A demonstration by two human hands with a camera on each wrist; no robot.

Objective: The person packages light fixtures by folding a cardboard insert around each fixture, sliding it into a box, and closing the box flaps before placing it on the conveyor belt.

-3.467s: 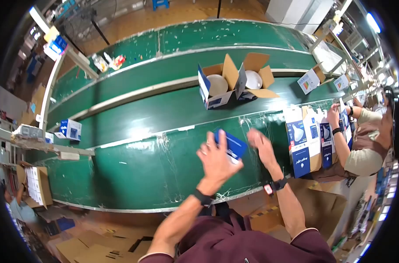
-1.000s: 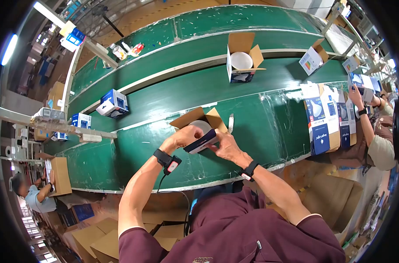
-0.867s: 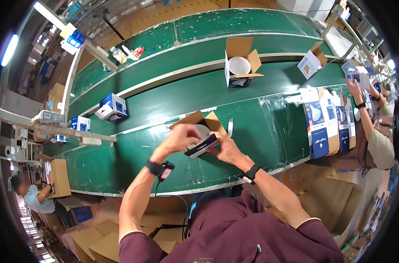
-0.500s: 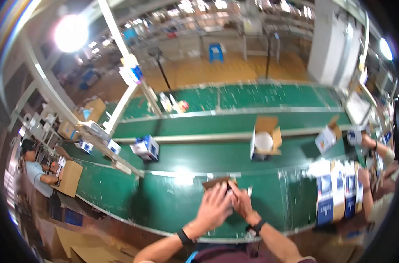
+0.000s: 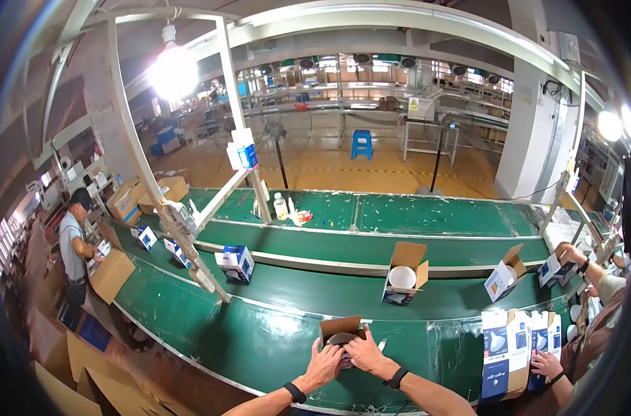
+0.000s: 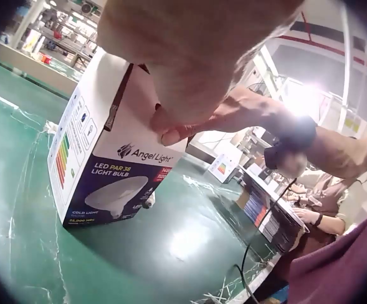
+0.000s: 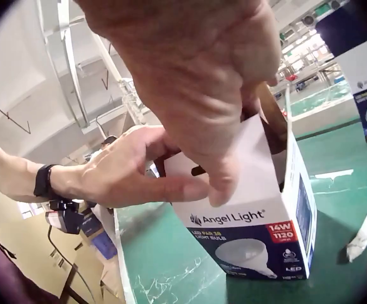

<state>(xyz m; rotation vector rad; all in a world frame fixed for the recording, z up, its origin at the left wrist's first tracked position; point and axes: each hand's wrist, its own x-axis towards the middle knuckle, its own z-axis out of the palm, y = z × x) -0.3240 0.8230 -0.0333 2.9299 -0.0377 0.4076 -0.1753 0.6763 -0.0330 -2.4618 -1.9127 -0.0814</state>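
Left hand (image 5: 326, 362), right hand (image 5: 364, 353) shifted — holding box (image 5: 338, 327)

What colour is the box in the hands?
The box is white above, dark blue below; right wrist view.

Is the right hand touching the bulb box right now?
Touching. The right wrist view shows the right hand with its fingertips lying on the white front of the bulb box, no gap between them.
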